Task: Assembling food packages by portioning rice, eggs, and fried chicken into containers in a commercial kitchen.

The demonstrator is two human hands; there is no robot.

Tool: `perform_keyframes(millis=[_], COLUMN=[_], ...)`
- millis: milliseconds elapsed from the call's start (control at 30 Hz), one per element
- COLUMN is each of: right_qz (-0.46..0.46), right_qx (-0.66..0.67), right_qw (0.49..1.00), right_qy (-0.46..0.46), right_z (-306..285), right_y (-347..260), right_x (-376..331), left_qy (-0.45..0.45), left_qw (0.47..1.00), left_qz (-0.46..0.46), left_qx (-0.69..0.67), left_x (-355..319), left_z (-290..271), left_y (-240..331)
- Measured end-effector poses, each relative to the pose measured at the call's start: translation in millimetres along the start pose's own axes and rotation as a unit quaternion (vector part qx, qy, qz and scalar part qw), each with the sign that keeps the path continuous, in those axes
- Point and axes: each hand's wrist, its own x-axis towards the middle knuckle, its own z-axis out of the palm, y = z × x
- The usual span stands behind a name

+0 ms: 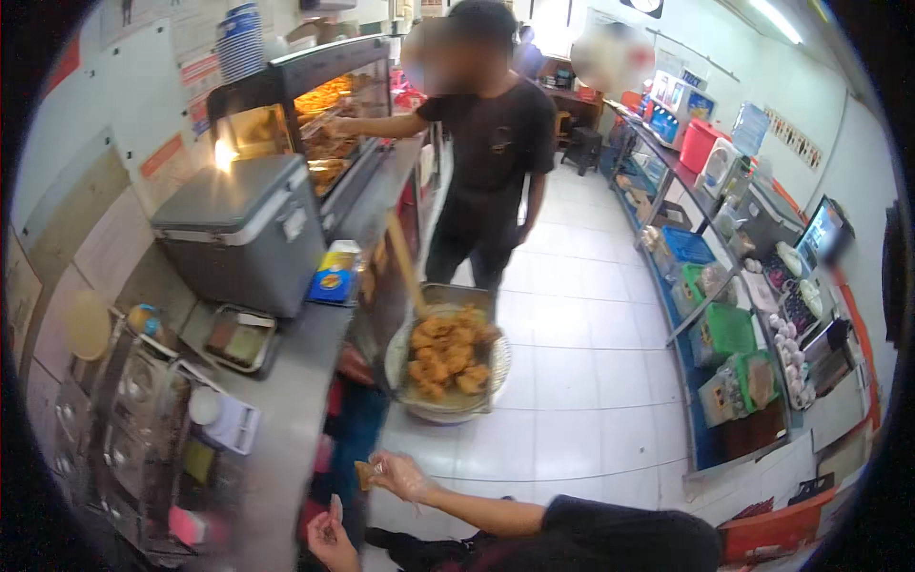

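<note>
My right hand, in a clear plastic glove, reaches in from the lower right. Its fingers pinch a small golden-brown piece, which looks like fried food. Close by at the lower edge is my left hand, fingers curled around something small that I cannot make out. Ahead of both hands, a metal tray of fried chicken pieces rests on a round white basket. A long wooden handle leans up from the tray's far left corner.
Along the left runs a metal counter with a grey cool box and a lit food display case. A co-worker in black stands behind the tray, one arm at the case. At right, a shelf rack holds crates.
</note>
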Motion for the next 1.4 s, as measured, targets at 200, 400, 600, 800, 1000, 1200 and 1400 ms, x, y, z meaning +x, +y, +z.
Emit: perform_keyframes(millis=[200, 400, 600, 800, 1000, 1200, 1400], right_qz=[0.198, 0.294, 0.307, 0.303, 0.453, 0.435, 0.153], right_qx=[-0.141, -0.261, -0.309, -0.163, -0.102, -0.160, -0.149], right_qw=[0.970, 0.918, 0.897, 0.866, 0.791, 0.840, 0.941], right_qy=[0.014, 0.053, 0.081, 0.362, 0.399, 0.281, 0.261], right_z=[-220, -424, -668, -839, -953, -1145, -1323], right_y=[56, 200, 265, 348, 450, 472, 478], right_x=[-110, -126, -138, -205, -174, 98, 410], left_qy=[-0.104, -0.295, -0.441, -0.507, -0.563, -0.493, -0.317], left_qw=[0.991, 0.953, 0.892, 0.844, 0.792, 0.847, 0.915], left_qz=[-0.053, -0.059, 0.003, 0.131, 0.219, 0.072, -0.088], left_qx=[-0.063, 0.022, 0.101, 0.121, 0.088, 0.187, 0.234], left_x=[-69, -89, -48, 5, 60, 161, 282], left_z=[169, 359, 612, 879, 1112, 1224, 1314], left_y=[58, 166, 219, 306, 368, 382, 408])
